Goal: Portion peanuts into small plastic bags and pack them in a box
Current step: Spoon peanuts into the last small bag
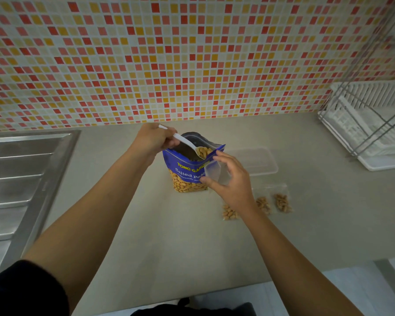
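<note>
hands: left hand (pixel 153 139) grips white spoon (pixel 183 141), loaded with peanuts (pixel 202 152), over open pouch (pixel 187 173); right hand (pixel 229 181) pinches empty small bag (pixel 215 172) beside it, likely for a short transfer.
filled bags (pixel 263 204): three on worktop (pixel 146 224), near box (pixel 257 160).

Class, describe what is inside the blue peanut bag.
A white spoon loaded with peanuts sits in the open bag, held by the left hand. Deeper inside is dark, unseen.

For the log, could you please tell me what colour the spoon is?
The spoon is white; head view.
</note>
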A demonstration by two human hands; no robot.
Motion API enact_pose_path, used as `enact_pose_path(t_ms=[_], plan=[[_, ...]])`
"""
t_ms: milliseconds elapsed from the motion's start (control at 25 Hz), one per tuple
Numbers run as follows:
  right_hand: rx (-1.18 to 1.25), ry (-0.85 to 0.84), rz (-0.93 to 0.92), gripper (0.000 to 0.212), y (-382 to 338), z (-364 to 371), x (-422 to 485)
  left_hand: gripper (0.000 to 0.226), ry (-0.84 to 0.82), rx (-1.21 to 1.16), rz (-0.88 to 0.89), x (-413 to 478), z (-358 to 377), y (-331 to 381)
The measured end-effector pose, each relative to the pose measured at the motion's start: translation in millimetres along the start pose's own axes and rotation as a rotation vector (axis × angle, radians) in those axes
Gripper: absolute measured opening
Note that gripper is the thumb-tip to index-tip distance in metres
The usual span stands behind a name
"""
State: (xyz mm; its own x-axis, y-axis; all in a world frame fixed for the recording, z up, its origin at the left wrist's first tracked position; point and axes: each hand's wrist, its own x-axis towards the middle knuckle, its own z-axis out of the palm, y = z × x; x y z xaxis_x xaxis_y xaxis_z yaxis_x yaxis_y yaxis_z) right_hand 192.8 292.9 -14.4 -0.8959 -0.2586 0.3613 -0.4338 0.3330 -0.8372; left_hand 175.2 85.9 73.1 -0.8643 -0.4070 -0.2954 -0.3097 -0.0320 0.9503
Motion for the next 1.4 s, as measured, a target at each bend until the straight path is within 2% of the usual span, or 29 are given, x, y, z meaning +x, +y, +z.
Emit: enact_pose_path(t_ms=[160, 360, 640, 920, 1000, 1200, 1280, 1400], plan=[[0.107, 0.068, 0.141, 0.058, -8.5, 1.6, -0.2, 0.014, 0.085, -0.088, -0.024, -0.1, -15.9, -2.6], [0.013, 0.104, 0.108, 0.057, -24.2, 4.3, 12.4, 0.014, 0.117, -0.181, -0.079, 4.0, -28.6, -10.1], [-0.117, 0.105, 0.117, 0.060, -32.5, 12.5, 28.5, 0.012, 0.094, -0.253, -0.067, 3.5, -34.0, 7.4], [-0.092, 0.112, 0.154, 0.061, -37.4, 16.8, 35.5, 0.010, -0.001, -0.054, 0.025, -1.3, -23.7, 40.9], [-0.065, 0.138, 0.151, 0.060, -36.9, 17.9, 36.2, 0.011, -0.041, 0.087, 0.108, -3.1, -15.9, 51.7], [-0.025, 0.184, 0.150, 0.054, -33.8, 20.3, 36.4, 0.013, -0.298, 0.514, 0.424, -23.9, 11.7, 77.3], [-0.006, 0.196, 0.151, 0.053, -31.6, 20.3, 36.5, 0.012, -0.272, 0.504, 0.453, -22.5, 4.3, 83.7], [0.000, 0.216, 0.162, 0.057, -27.1, 17.9, 35.0, 0.010, -0.173, 0.331, 0.397, -9.1, -23.7, 82.9]])
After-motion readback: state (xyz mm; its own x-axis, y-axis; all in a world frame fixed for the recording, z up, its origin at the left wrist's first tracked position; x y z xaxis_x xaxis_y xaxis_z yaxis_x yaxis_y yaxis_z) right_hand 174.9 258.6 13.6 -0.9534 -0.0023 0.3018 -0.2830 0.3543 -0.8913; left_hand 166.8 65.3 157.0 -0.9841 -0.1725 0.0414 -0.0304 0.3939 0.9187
